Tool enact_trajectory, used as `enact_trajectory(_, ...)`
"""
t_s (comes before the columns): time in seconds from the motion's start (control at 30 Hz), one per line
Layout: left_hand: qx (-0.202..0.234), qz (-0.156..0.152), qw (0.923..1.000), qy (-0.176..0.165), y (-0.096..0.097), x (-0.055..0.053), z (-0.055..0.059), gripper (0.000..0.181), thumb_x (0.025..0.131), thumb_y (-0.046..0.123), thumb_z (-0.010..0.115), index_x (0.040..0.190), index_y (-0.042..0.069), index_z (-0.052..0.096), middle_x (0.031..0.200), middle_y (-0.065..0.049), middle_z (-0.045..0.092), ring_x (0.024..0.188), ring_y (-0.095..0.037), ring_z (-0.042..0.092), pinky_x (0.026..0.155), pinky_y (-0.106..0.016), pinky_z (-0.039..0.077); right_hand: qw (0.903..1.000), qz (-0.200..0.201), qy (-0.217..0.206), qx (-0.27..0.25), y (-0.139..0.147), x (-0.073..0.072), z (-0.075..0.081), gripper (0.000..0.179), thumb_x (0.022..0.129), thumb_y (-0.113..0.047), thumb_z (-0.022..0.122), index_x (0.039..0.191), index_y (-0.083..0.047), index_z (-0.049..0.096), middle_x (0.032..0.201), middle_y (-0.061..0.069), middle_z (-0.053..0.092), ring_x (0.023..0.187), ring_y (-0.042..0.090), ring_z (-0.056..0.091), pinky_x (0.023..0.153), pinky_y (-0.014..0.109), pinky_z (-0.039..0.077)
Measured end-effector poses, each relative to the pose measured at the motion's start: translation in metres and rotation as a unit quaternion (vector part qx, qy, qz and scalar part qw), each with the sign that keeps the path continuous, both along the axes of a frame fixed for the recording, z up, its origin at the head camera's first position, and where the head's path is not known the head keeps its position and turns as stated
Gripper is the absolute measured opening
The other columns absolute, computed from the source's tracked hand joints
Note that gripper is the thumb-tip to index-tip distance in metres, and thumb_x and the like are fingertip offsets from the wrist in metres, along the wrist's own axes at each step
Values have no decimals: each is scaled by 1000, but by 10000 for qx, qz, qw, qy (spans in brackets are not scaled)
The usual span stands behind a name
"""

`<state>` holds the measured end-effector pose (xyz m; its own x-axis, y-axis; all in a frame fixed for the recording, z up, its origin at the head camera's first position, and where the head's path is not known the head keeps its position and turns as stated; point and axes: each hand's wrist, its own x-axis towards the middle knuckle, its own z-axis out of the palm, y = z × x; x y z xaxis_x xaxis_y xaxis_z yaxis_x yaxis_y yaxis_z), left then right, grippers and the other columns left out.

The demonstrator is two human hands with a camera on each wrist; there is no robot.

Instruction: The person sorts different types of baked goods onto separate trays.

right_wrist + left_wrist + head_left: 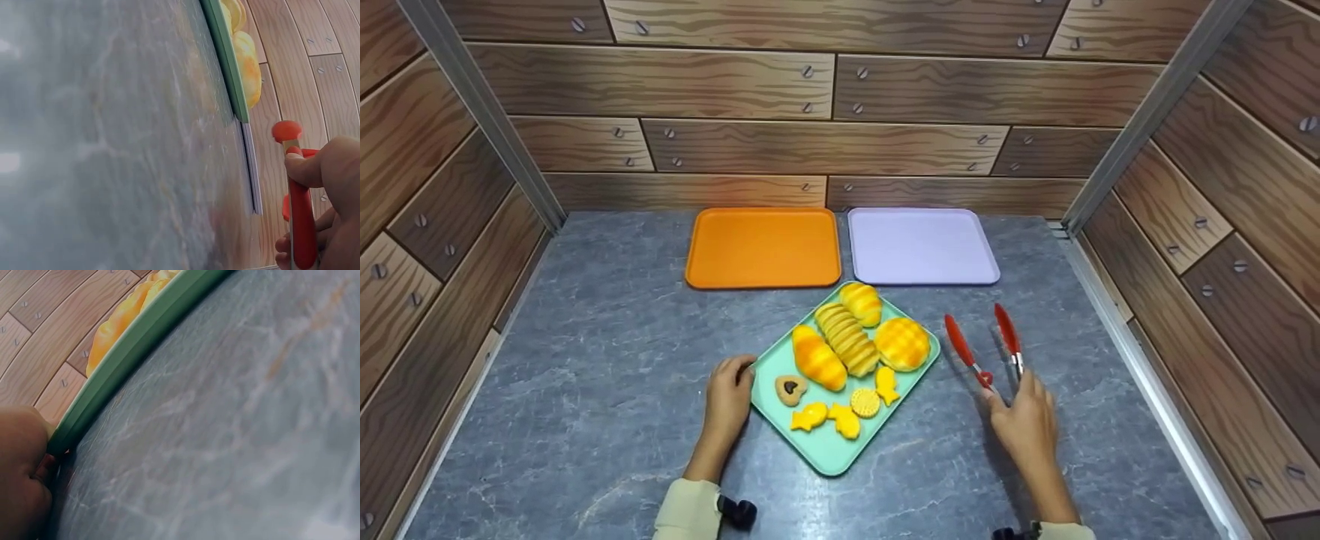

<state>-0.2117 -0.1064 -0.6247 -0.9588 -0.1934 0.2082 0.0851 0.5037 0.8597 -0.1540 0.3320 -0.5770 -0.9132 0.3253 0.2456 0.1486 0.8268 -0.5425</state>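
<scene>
At its left corner, the mint-green tray (826, 454) is gripped by my left hand (727, 401); the left wrist view shows the fingers at the tray's edge (124, 357). My right hand (1027, 424) holds red-tipped tongs (960, 341), their arms spread apart with nothing between them, right of the tray. On the tray's far half lie a striped loaf (846, 340), an orange-yellow roll (819, 358), a round bun (901, 345) and a small bread (861, 304). Nearer me are a heart cookie (790, 390), a round cracker (865, 403) and fish-shaped pieces (809, 416).
Behind the green tray, an orange tray (763, 247) and a lavender tray (924, 246) lie side by side, both bare. Wood-patterned walls (735, 82) enclose the grey marbled tabletop (607, 360) at the back and both sides.
</scene>
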Motion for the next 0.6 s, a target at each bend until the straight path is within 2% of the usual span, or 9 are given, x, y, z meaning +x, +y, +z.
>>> enact_trajectory(0.23,5,-6,10000,-18,0,0,1,20,97,3,62,114,3,72,112,-14,70,109,-32,62,94,-48,49,9969,785,16,-12,-4,8,2,70,87,-19,77,144,7,44,137,30,53,122,50,51,99,64,40)
enact_trajectory(0.4,28,24,10000,65,1,-1,2,19,96,3,62,112,2,72,113,-14,70,112,-32,61,97,-48,47,9916,1259,-286,3,-7,10,3,70,87,-22,78,144,3,46,134,24,55,121,44,52,97,62,42)
enact_trajectory(0.6,-33,40,10000,59,1,0,1,18,96,2,62,111,2,73,112,-14,70,111,-32,61,97,-49,47,9857,1522,-719,38,-11,9,4,76,89,-30,77,147,5,43,143,26,50,129,45,48,103,65,39)
